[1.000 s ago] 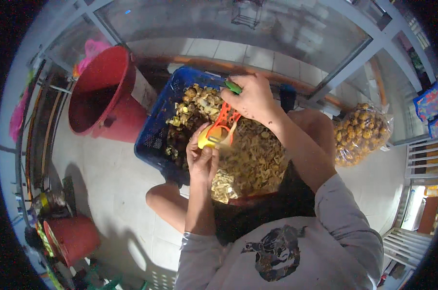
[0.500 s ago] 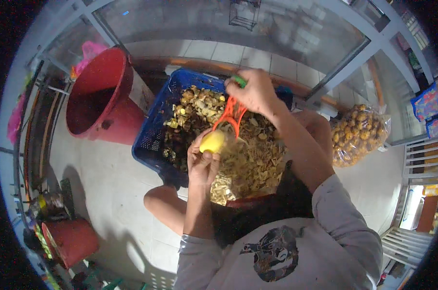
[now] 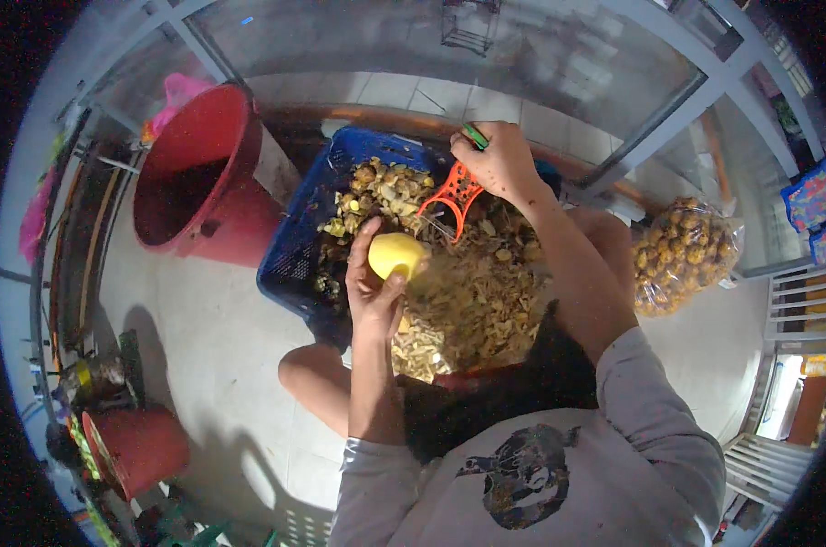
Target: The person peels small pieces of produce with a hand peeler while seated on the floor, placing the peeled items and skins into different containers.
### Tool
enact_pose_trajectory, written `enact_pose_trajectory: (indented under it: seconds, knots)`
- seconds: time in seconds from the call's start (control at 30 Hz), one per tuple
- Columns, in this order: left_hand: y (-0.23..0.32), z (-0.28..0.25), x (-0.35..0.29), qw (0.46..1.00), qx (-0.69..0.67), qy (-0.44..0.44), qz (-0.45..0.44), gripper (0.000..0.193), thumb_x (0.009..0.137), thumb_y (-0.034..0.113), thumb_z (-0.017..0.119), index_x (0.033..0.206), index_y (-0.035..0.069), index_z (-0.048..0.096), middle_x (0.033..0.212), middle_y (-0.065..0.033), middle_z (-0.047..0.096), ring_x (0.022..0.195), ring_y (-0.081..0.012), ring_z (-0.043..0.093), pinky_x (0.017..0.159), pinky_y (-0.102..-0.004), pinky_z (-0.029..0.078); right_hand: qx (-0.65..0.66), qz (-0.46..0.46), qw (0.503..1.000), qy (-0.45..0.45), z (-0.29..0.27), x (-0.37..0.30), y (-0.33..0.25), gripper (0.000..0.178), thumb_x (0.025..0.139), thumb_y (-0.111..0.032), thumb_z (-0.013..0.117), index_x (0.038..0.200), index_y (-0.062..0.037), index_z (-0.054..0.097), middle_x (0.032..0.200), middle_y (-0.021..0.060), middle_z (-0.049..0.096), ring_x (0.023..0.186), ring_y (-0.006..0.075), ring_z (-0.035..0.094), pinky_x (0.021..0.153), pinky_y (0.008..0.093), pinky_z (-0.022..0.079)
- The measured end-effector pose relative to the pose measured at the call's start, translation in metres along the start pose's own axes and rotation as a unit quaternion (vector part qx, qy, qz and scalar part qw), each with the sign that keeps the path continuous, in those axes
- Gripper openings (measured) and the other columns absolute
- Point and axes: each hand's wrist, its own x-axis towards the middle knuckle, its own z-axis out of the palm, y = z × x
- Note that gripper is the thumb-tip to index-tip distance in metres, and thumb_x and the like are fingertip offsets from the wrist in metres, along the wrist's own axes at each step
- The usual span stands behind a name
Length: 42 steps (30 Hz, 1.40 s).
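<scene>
A smooth yellow peeled potato rests in my left hand, fingers and thumb closed round it. My right hand grips the green handle of an orange Y-shaped peeler, whose blade end points down and left, a short gap from the potato. Both hands are above a blue plastic crate. Peelings fill its near and right part, and a heap of whole and cut potatoes with scraps lies toward its far left.
A big red tub leans left of the crate. A smaller red bucket stands at the lower left. On the right sits a clear bag of potatoes. Glass panels and a metal frame rise behind the crate.
The peeler has come away from the potato, up and to the right with my right hand. The potato has turned slightly in my left hand and shifted a little up and left.
</scene>
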Motion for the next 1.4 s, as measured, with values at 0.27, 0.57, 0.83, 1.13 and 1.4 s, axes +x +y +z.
enact_pose_trajectory:
  seconds: [0.27, 0.57, 0.83, 1.13, 1.4]
  knots:
    - [-0.002, -0.012, 0.001, 0.988, 0.138, 0.070, 0.018, 0.052, 0.058, -0.012, 0.070, 0.107, -0.001, 0.059, 0.095, -0.0065, 0.065, 0.081, -0.0149, 0.063, 0.077, -0.0296, 0.054, 0.021, 0.007, 0.998, -0.057, 0.001, -0.024, -0.052, 0.034, 0.076, -0.039, 0.064, 0.071, -0.0058, 0.065, 0.065, 0.0206, 0.062, 0.061, 0.0376, 0.063, 0.059, 0.0457, 0.051]
    - [-0.015, -0.010, 0.000, 0.993, 0.084, 0.070, 0.036, 0.050, 0.073, 0.029, 0.075, 0.108, -0.003, 0.056, 0.092, -0.0111, 0.063, 0.050, -0.0082, 0.054, 0.038, -0.0166, 0.042, 0.003, -0.013, 1.000, 0.012, 0.007, -0.008, -0.040, 0.027, 0.077, -0.029, 0.064, 0.075, -0.0019, 0.066, 0.056, 0.0178, 0.057, 0.051, 0.0320, 0.058, 0.053, 0.0394, 0.047]
    - [-0.017, -0.006, -0.002, 0.994, -0.069, 0.079, -0.011, 0.073, 0.056, 0.037, 0.088, 0.111, 0.000, 0.056, 0.092, -0.0058, 0.065, 0.060, -0.0089, 0.058, 0.043, -0.0166, 0.044, -0.079, -0.124, 0.989, 0.002, 0.003, -0.028, -0.055, 0.026, 0.078, -0.031, 0.063, 0.079, -0.0050, 0.066, 0.064, 0.0186, 0.059, 0.059, 0.0338, 0.060, 0.057, 0.0405, 0.047]
    - [-0.028, -0.008, -0.009, 0.988, -0.103, 0.087, -0.080, 0.093, 0.047, 0.068, 0.071, 0.112, 0.004, 0.056, 0.095, -0.0005, 0.060, 0.063, -0.0070, 0.051, 0.047, -0.0163, 0.037, -0.026, -0.193, 0.980, 0.045, 0.000, -0.032, -0.058, 0.026, 0.074, -0.027, 0.067, 0.077, -0.0019, 0.063, 0.062, 0.0160, 0.061, 0.057, 0.0361, 0.060, 0.053, 0.0399, 0.048]
    - [-0.030, -0.016, -0.008, 0.928, -0.355, -0.009, -0.109, 0.105, 0.043, 0.080, 0.063, 0.114, 0.003, 0.057, 0.102, -0.0027, 0.063, 0.053, -0.0077, 0.044, 0.053, -0.0185, 0.039, -0.046, -0.055, 0.994, 0.076, 0.000, -0.007, -0.028, 0.026, 0.078, -0.025, 0.063, 0.070, -0.0008, 0.059, 0.060, 0.0208, 0.054, 0.057, 0.0403, 0.056, 0.054, 0.0431, 0.044]
